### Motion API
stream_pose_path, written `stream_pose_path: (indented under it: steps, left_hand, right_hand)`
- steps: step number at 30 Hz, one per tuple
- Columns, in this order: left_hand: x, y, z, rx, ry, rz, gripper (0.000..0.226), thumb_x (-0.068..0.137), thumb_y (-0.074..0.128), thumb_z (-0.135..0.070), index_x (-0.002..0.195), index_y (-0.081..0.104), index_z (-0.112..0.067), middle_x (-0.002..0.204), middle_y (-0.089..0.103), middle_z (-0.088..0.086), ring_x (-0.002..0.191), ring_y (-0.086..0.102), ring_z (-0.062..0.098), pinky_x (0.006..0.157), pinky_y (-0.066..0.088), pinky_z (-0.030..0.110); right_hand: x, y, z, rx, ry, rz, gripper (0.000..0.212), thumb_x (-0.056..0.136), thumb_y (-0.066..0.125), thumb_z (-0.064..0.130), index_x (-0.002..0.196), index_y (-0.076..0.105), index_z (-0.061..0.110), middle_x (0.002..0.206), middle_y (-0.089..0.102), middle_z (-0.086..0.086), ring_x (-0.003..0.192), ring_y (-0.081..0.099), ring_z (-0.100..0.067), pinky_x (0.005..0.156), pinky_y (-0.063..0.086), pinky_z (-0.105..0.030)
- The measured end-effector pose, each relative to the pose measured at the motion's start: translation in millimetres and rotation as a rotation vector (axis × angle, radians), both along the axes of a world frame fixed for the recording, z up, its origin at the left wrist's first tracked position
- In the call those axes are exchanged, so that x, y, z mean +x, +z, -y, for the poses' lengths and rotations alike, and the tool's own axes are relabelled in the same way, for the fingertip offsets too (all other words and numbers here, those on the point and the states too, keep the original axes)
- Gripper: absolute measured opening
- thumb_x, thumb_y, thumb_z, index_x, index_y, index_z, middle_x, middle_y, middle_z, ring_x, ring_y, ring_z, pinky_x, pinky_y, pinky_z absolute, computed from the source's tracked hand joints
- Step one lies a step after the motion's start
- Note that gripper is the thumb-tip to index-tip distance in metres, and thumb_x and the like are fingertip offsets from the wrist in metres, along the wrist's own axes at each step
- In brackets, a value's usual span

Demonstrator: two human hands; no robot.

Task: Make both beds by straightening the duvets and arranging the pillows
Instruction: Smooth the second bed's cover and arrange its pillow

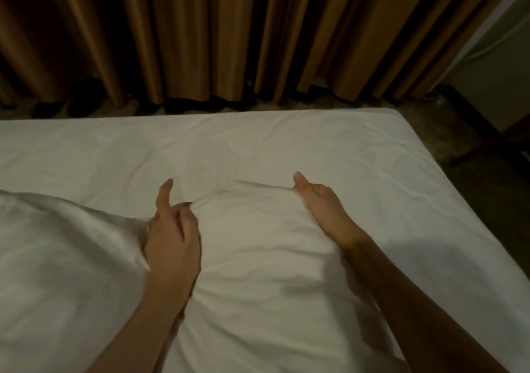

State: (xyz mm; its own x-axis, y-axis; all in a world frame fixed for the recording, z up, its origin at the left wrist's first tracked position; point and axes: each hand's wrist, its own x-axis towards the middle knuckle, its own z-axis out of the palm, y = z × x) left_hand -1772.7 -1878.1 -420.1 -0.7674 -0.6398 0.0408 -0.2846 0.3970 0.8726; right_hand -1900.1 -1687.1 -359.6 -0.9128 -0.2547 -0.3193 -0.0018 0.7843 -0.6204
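A white duvet [258, 252] lies bunched over the near part of a bed with a white sheet [258, 146]. My left hand [172, 229] pinches the duvet's far edge with curled fingers, its index finger sticking out. My right hand [321, 203] grips the same edge further right, thumb on top and fingers hidden under the fabric. The stretch of edge between the hands is pulled into a small ridge. More of the duvet [63, 258] is heaped at the lower left. No pillow is in view.
Brown curtains [229, 34] hang behind the bed's far side. Dark floor [447, 131] runs past the bed's far right corner, with a dark wooden piece of furniture [487, 140] at the right edge. Dark shapes lie on the floor under the curtain at the left.
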Motion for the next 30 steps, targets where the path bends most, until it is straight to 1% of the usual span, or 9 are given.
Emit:
stream_pose_path:
  steps: [3,6,9,12,14,17,22,26,30]
  left_hand:
    - [3,-7,-5,-0.006,0.014,-0.018,0.052,0.089,0.021,-0.044,0.140,0.015,-0.045,0.104,0.066,0.001,0.088,0.061,0.029,0.084,0.050,0.047]
    - [2,-8,-8,-0.025,0.017,0.002,0.052,0.090,0.022,-0.041,0.141,0.016,-0.042,0.100,0.067,0.002,0.083,0.062,0.027,0.079,0.052,0.046]
    - [1,-5,-7,-0.011,0.008,0.008,0.050,0.089,0.024,-0.043,0.138,0.016,-0.045,0.102,0.066,-0.005,0.086,0.062,0.024,0.083,0.050,0.045]
    - [-2,-6,-7,-0.059,-0.023,-0.008,0.048,0.091,0.025,-0.042,0.139,0.018,-0.041,0.102,0.064,-0.010,0.083,0.063,0.017,0.075,0.049,0.035]
    - [-3,-11,-7,-0.082,-0.029,-0.001,0.047,0.092,0.026,-0.042,0.138,0.018,-0.042,0.102,0.065,-0.010,0.081,0.064,0.016,0.070,0.047,0.032]
    - [0,-20,-6,-0.047,0.017,0.006,0.045,0.092,0.029,-0.041,0.135,0.018,-0.048,0.100,0.066,-0.007,0.075,0.065,0.018,0.069,0.053,0.041]
    - [3,-26,-14,-0.009,0.044,-0.017,0.048,0.092,0.032,-0.034,0.138,0.021,-0.042,0.104,0.064,-0.002,0.080,0.063,0.018,0.075,0.051,0.037]
    - [3,-30,-12,-0.003,0.045,-0.028,0.046,0.092,0.030,-0.033,0.137,0.022,-0.041,0.094,0.066,0.000,0.076,0.063,0.020,0.072,0.052,0.040]
    - [4,-27,-11,0.032,0.044,-0.034,0.047,0.089,0.032,-0.037,0.134,0.024,-0.048,0.087,0.066,-0.005,0.069,0.064,0.020,0.068,0.053,0.047]
  right_hand:
    - [3,-10,3,-0.096,-0.047,0.043,0.058,0.093,0.027,0.064,0.078,0.064,0.021,0.091,0.065,-0.007,0.094,0.060,-0.027,0.095,0.044,-0.040]
    - [0,-8,4,0.166,0.071,-0.149,0.065,0.099,0.022,0.054,0.085,0.066,0.009,0.091,0.066,-0.012,0.090,0.058,-0.028,0.082,0.037,-0.033]
    - [-6,-4,-15,0.476,0.215,-0.434,0.064,0.101,0.020,0.049,0.087,0.068,0.010,0.091,0.069,-0.012,0.089,0.062,-0.030,0.074,0.034,-0.032]
    - [-11,-23,-33,0.647,0.226,-0.514,0.064,0.103,0.016,0.046,0.089,0.069,0.011,0.088,0.070,-0.011,0.086,0.064,-0.030,0.069,0.033,-0.032]
    - [-10,-41,-32,0.679,0.204,-0.501,0.071,0.100,0.009,0.045,0.087,0.069,0.009,0.087,0.070,-0.012,0.084,0.065,-0.031,0.067,0.032,-0.031]
    - [-15,-45,-15,0.600,0.210,-0.433,0.062,0.103,0.016,0.042,0.096,0.069,0.011,0.099,0.070,-0.010,0.095,0.063,-0.028,0.074,0.035,-0.031]
    - [-20,-26,35,0.303,0.282,-0.032,0.062,0.096,0.014,0.062,0.117,0.063,0.030,0.126,0.061,-0.004,0.113,0.055,-0.025,0.101,0.034,-0.038]
    - [-9,-41,47,0.397,0.380,0.019,0.079,0.091,0.008,0.070,0.124,0.060,0.021,0.126,0.060,-0.006,0.115,0.053,-0.026,0.099,0.034,-0.040]
    - [-15,-42,38,0.400,0.362,-0.022,0.075,0.092,0.008,0.068,0.122,0.059,0.022,0.124,0.061,-0.005,0.116,0.052,-0.026,0.096,0.031,-0.039]
